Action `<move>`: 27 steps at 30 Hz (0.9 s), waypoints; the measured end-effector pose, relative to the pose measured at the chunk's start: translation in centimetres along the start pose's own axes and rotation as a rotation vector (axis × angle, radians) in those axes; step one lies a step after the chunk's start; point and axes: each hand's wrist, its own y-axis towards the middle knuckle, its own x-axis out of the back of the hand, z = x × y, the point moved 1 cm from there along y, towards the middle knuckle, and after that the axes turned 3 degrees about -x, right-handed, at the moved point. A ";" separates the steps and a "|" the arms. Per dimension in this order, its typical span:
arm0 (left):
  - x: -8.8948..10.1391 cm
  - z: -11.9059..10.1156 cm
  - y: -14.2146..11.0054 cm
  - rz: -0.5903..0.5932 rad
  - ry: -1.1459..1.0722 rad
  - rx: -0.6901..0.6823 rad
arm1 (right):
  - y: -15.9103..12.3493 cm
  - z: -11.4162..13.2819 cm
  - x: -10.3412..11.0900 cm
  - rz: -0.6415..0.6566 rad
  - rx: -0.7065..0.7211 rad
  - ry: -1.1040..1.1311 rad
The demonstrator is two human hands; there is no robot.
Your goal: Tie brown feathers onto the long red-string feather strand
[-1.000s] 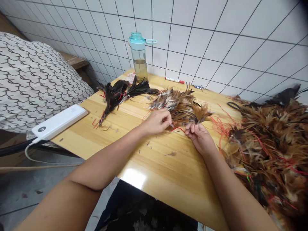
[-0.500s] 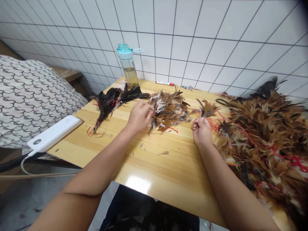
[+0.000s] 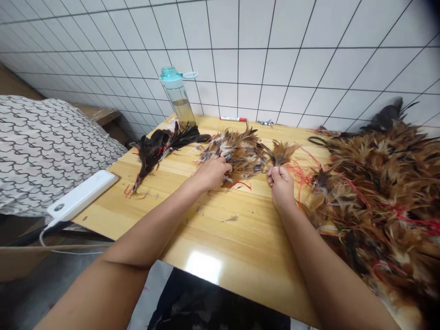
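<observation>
Brown feather bunch [image 3: 283,152] is up in your right hand [image 3: 282,185], fingers closed around its base and the tips fanning out toward the wall, just right of the loose feather pile [image 3: 242,149] on the wooden table [image 3: 220,233]. Your left hand [image 3: 213,174] is at the near left edge of that pile, fingers curled; can't tell if you've actually pinched anything there. Looks to me like you're on the picking step, one hand minding the bunch while the other sorts. I'd say the next move calls for a light fingertip pinch on the left and a steady right so the bunch doesn't splay. Watch the red thread piece [image 3: 244,184] right by the pile, plus the red thread tangle [image 3: 302,172] beside your right hand, could snag. Black feathers [image 3: 153,149] lie off left, big brown heap [image 3: 388,183] far right.
</observation>
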 end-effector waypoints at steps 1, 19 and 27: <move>-0.1 -0.1 0.0 0.007 0.004 -0.001 | -0.1 0.0 -0.1 -0.014 0.002 -0.026; -0.2 -5.7 2.0 -0.235 0.007 -0.115 | 0.0 0.2 -0.2 -0.034 -0.059 0.139; -1.3 -6.7 4.9 -0.173 0.062 -0.035 | -0.1 0.4 -0.4 -0.038 -0.060 0.126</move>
